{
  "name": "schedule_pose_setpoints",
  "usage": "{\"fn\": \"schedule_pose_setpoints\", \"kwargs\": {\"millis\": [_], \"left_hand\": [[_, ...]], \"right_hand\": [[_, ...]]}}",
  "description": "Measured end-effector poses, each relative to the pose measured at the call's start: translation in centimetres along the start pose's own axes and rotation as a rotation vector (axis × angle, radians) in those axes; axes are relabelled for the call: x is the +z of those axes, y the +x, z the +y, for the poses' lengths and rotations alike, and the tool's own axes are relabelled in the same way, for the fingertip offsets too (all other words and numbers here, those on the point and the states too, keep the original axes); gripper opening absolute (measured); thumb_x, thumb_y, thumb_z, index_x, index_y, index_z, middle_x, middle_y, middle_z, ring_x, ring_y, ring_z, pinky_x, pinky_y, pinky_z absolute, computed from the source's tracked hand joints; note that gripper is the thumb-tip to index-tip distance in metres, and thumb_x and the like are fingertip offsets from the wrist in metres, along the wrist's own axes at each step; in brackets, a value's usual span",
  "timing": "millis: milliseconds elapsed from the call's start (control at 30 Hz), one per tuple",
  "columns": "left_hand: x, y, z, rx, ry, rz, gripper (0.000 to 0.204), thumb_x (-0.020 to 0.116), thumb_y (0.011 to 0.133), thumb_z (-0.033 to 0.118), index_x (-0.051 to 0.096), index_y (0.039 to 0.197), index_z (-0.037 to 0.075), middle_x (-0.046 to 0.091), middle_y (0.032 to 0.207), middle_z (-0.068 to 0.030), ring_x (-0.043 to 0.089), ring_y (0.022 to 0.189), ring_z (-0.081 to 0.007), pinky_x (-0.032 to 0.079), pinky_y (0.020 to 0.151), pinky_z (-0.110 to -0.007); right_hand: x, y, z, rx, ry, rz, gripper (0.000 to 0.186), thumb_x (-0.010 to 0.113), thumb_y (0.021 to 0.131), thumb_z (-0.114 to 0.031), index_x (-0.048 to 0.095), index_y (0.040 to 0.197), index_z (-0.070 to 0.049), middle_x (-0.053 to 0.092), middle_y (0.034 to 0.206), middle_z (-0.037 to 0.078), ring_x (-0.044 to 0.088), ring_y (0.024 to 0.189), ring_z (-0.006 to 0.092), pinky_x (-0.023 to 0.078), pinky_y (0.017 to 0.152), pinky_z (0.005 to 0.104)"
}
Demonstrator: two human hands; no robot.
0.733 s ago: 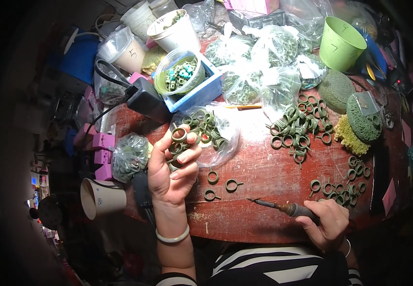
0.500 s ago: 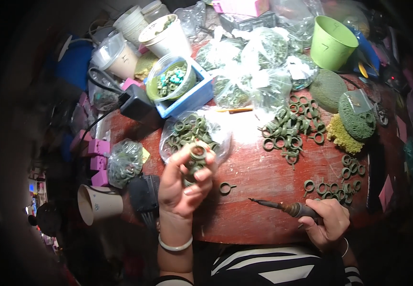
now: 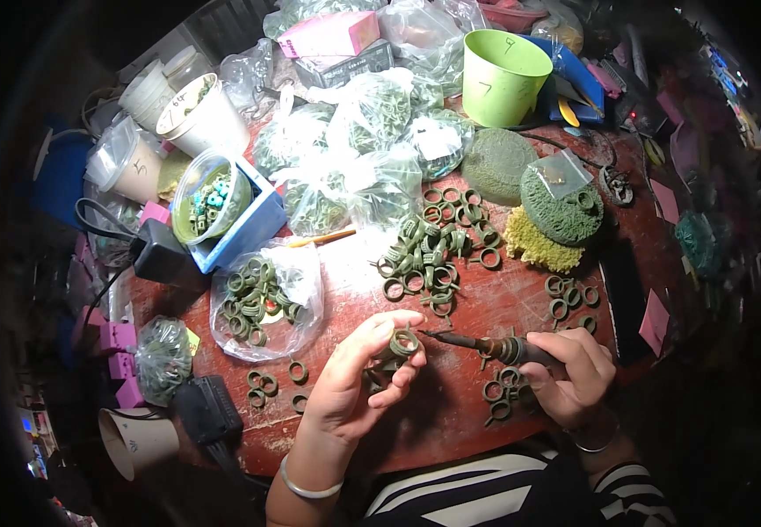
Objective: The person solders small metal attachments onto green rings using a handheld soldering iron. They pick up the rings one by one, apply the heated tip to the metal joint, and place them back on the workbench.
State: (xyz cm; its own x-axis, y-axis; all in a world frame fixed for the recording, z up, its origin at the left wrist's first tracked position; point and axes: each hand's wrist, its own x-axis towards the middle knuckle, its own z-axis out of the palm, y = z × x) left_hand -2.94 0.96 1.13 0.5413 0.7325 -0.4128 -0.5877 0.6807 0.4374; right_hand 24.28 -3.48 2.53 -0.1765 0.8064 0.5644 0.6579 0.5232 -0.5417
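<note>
My left hand (image 3: 358,391) holds a small stack of dark green rings (image 3: 403,342) between thumb and fingers, above the red table. My right hand (image 3: 574,378) grips a pen-like tool with a dark handle (image 3: 518,350), its thin tip pointing left, close beside the top ring; whether they touch I cannot tell. Loose green rings lie in a pile (image 3: 424,255) behind my hands, in smaller groups to either side, and in an open plastic bag (image 3: 266,307) at the left.
The red table (image 3: 266,417) bears knotted bags (image 3: 363,114), a blue box holding a tub (image 3: 249,224), white cups (image 3: 196,114), a green bucket (image 3: 495,75), sponge pads (image 3: 556,211), a black power adapter (image 3: 205,408) and a fallen cup (image 3: 139,443).
The view has shifted. My left hand has moved right, bringing the rings to the tool's tip. My right hand has risen slightly with the tool, which is now more level.
</note>
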Motion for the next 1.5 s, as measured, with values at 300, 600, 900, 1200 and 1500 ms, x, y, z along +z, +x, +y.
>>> {"fn": "schedule_pose_setpoints", "kwargs": {"millis": [300, 600, 900, 1200, 1500], "left_hand": [[0.09, -0.1, -0.17, 0.021, 0.023, -0.004, 0.039, 0.05, 0.103, 0.02, 0.049, 0.135, -0.004, 0.059, 0.096, -0.0192, 0.052, 0.073, -0.0139, 0.038, 0.044, -0.016], [-0.34, -0.15, -0.24, -0.01, 0.005, -0.029, 0.039, 0.05, 0.103, 0.019, 0.049, 0.134, -0.004, 0.059, 0.096, -0.0201, 0.052, 0.073, -0.0145, 0.039, 0.044, -0.016], [-0.27, -0.15, -0.2, -0.013, 0.014, -0.033, 0.039, 0.049, 0.104, 0.02, 0.049, 0.134, -0.004, 0.059, 0.096, -0.0206, 0.053, 0.073, -0.0143, 0.039, 0.044, -0.016], [-0.11, -0.16, -0.19, -0.01, 0.031, -0.024, 0.038, 0.05, 0.103, 0.02, 0.05, 0.133, -0.004, 0.06, 0.095, -0.0207, 0.054, 0.071, -0.0136, 0.039, 0.044, -0.016], [0.06, -0.13, -0.2, -0.003, 0.054, 0.001, 0.038, 0.051, 0.104, 0.021, 0.051, 0.132, -0.004, 0.06, 0.094, -0.0208, 0.053, 0.069, -0.0132, 0.039, 0.043, -0.016]], "right_hand": [[0.13, -0.17, 0.2, -0.007, -0.012, -0.041, 0.034, 0.083, 0.085, -0.023, 0.069, 0.103, 0.002, 0.064, 0.078, 0.011, 0.064, 0.06, 0.0213, 0.051, 0.051, 0.03], [0.23, -0.3, 0.24, -0.015, -0.023, -0.057, 0.033, 0.084, 0.083, -0.022, 0.07, 0.102, 0.001, 0.064, 0.079, 0.011, 0.065, 0.06, 0.023, 0.052, 0.051, 0.0318], [0.32, -0.32, 0.19, -0.005, -0.015, -0.057, 0.033, 0.084, 0.084, -0.023, 0.07, 0.102, 0.001, 0.064, 0.079, 0.01, 0.065, 0.06, 0.0224, 0.052, 0.051, 0.0315], [0.32, -0.28, 0.25, -0.017, -0.029, -0.057, 0.033, 0.084, 0.084, -0.023, 0.07, 0.102, 0.001, 0.064, 0.079, 0.01, 0.065, 0.06, 0.022, 0.052, 0.05, 0.0311], [0.26, -0.44, 0.25, -0.017, -0.024, -0.039, 0.034, 0.084, 0.083, -0.023, 0.07, 0.103, 0.0, 0.064, 0.079, 0.01, 0.065, 0.06, 0.022, 0.052, 0.051, 0.0309]]}}
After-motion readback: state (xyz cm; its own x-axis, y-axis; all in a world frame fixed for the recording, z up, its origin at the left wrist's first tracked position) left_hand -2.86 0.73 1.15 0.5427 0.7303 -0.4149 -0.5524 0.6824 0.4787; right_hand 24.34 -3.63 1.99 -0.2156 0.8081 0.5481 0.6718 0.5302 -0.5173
